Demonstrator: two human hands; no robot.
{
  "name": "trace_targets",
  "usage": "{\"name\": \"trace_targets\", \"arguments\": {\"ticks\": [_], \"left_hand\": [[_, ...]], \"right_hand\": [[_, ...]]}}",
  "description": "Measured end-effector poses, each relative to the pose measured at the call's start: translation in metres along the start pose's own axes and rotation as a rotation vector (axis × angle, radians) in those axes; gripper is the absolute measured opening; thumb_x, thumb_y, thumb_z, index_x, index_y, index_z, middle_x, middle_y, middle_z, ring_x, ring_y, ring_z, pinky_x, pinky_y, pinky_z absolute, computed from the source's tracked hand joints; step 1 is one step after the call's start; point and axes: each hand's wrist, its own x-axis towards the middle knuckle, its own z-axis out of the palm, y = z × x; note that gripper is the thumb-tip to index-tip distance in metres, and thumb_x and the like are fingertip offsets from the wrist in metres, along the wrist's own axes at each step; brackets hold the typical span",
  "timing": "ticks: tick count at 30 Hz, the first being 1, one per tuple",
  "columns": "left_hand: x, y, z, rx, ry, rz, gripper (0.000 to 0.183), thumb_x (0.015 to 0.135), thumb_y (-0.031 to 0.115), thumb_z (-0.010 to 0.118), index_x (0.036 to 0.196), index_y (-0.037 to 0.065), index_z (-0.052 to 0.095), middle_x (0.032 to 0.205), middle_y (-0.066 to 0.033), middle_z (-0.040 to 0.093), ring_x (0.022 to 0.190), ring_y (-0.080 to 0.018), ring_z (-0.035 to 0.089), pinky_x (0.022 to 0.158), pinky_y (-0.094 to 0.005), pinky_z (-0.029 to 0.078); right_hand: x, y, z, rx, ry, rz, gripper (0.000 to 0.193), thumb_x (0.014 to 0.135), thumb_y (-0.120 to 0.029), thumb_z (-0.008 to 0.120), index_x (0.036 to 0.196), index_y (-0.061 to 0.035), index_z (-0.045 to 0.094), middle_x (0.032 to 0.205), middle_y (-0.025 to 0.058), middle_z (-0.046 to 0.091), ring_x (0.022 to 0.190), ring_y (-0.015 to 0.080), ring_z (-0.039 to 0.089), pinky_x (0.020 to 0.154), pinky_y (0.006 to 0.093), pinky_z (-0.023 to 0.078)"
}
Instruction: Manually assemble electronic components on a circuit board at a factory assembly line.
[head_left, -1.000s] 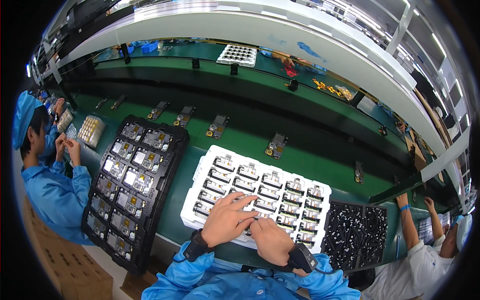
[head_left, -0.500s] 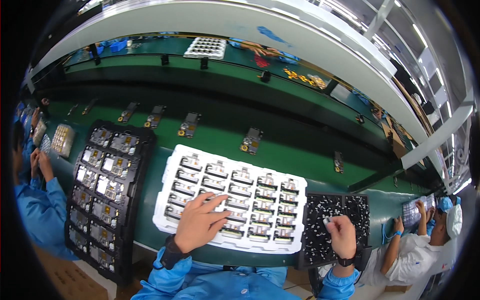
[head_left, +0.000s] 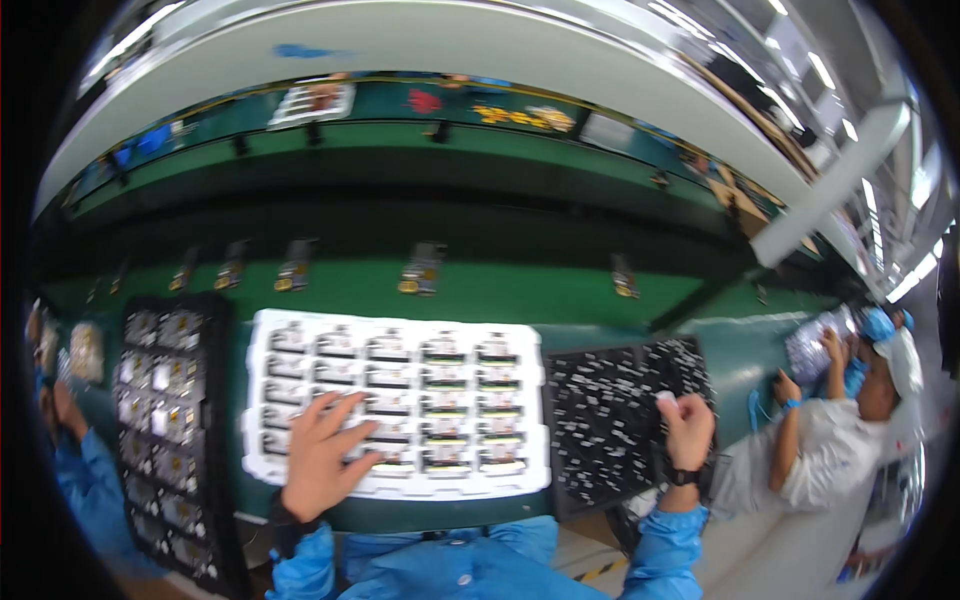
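Observation:
A white plastic tray [head_left: 420,487] lies in front of me, holding rows of small electronic modules with metal and black parts. My left hand [head_left: 325,450] rests over its lower left part, fingers spread, with no object visible in it. The modules under those fingers are partly hidden. To the right, a black tray [head_left: 575,508] is strewn with many small black and white pieces. Above its right side my right hand [head_left: 690,435] pinches a small whitish piece [head_left: 665,397] between thumb and fingertips; its exact kind is too blurred to make out.
A black tray [head_left: 213,400] of circuit boards stands at the left. Beyond the white tray, several small boards with round gold parts, one of them a board [head_left: 423,268], lie along the green belt [head_left: 520,295]. Co-workers sit at both sides; a metal post [head_left: 830,190] rises at right.
The view has turned to the right, so the trays and boards appear farther left. My left hand stays spread over the white tray; my right hand still pinches the whitish piece over the black tray.

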Motion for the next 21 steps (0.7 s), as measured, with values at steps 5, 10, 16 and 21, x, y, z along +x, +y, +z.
{"name": "trace_targets", "arguments": {"ticks": [5, 10, 16, 21], "left_hand": [[-0.002, 0.006, -0.006, 0.005, -0.027, -0.034, 0.042, 0.071, 0.020, 0.087, 0.110, 0.007, 0.079, 0.147, -0.0148, 0.062, 0.137, -0.0433, 0.049, 0.112, -0.0526, 0.038], [-0.005, 0.007, -0.004, -0.007, -0.051, -0.069, 0.045, 0.068, 0.018, 0.087, 0.110, 0.005, 0.079, 0.149, -0.0159, 0.060, 0.140, -0.0432, 0.047, 0.116, -0.0525, 0.036], [-0.006, 0.002, -0.006, 0.029, 0.006, -0.002, 0.046, 0.068, 0.024, 0.089, 0.110, 0.008, 0.079, 0.145, -0.0139, 0.063, 0.137, -0.0428, 0.050, 0.110, -0.0531, 0.039], [-0.002, 0.002, -0.009, 0.046, -0.064, 0.051, 0.056, 0.070, 0.031, 0.088, 0.122, 0.012, 0.077, 0.151, -0.0122, 0.059, 0.137, -0.0417, 0.050, 0.110, -0.0525, 0.040]], "right_hand": [[-0.008, 0.017, -0.033, 0.282, 0.108, 0.169, 0.020, 0.094, -0.015, 0.081, 0.088, -0.0012, 0.068, 0.072, -0.0019, 0.063, 0.063, 0.0067, 0.054, 0.057, 0.0255, 0.044], [-0.041, 0.097, -0.073, 0.204, 0.281, 0.314, 0.023, 0.102, -0.022, 0.072, 0.099, 0.0007, 0.073, 0.072, -0.0022, 0.061, 0.058, 0.0062, 0.053, 0.051, 0.0258, 0.043], [-0.144, 0.314, -0.032, 0.037, 0.179, 0.922, 0.033, 0.097, -0.030, 0.070, 0.100, 0.0023, 0.074, 0.092, 0.0247, 0.076, 0.086, 0.0457, 0.071, 0.082, 0.0516, 0.057], [-0.137, 0.286, -0.018, -0.262, 0.594, 0.416, 0.055, 0.104, -0.016, 0.066, 0.150, 0.0079, 0.048, 0.149, 0.0273, 0.057, 0.129, 0.0370, 0.061, 0.109, 0.0426, 0.049]]}}
